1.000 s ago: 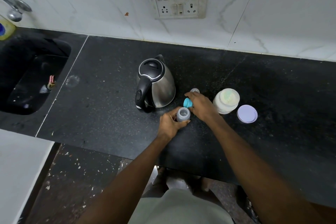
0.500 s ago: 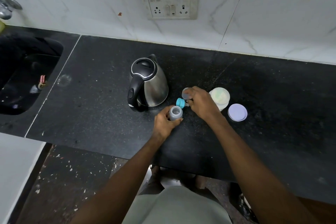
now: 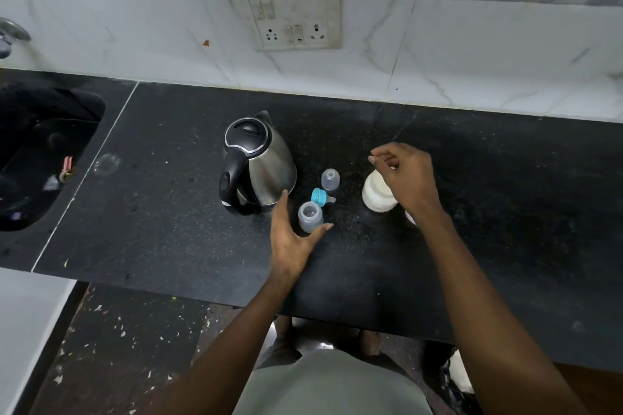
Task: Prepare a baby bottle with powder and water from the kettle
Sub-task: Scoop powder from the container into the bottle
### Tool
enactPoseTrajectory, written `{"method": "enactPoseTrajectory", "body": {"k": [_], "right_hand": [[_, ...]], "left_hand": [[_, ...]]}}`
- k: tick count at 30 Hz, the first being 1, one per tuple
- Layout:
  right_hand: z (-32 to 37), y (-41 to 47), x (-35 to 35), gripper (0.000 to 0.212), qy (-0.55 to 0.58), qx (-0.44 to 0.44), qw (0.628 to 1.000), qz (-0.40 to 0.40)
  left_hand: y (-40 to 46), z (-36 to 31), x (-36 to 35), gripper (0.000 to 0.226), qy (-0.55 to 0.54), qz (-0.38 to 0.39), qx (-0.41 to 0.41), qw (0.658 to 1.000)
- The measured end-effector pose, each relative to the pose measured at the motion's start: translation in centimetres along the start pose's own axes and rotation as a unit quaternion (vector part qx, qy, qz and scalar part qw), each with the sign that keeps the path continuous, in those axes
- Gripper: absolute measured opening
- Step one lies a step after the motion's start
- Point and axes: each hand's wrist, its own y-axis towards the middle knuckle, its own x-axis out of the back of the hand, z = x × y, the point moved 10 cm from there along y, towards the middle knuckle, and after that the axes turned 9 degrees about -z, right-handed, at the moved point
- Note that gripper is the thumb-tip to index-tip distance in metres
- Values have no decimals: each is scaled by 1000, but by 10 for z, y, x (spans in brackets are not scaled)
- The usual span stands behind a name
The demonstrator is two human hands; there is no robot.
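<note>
Right hand (image 3: pixel 406 175) now up over powder jar (image 3: pixel 376 195), fingers curled; left hand (image 3: pixel 291 237) spread, off bottle (image 3: pixel 310 216).

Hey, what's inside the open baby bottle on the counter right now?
The bottle stands open with no cap; its inside looks pale, with no clear powder or water. Its bottom is too dim to judge, and the left hand covers its lower side.

Left hand (image 3: pixel 290 239) spread open; right hand (image 3: pixel 406 175) loosely curled, fingertips pinched.
</note>
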Motion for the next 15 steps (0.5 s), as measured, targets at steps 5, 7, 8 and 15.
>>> {"method": "enactPoseTrajectory", "body": {"k": [5,7,8,15], "right_hand": [[-25,3,28,8,-14,-27,999,-14],[-37,2,35,9,-30,-36,999,-14],[-43,1,37,9,-38,-44,998,-10],[-81,-5,40,8,-68,-105,992,22]], "left_hand": [[4,-60,-8,100,24,-12,-117,993],[4,-80,-22,98,30,4,-148,988],[3,-88,-30,97,30,12,-161,986],[0,-97,-102,91,12,129,-118,985]]}}
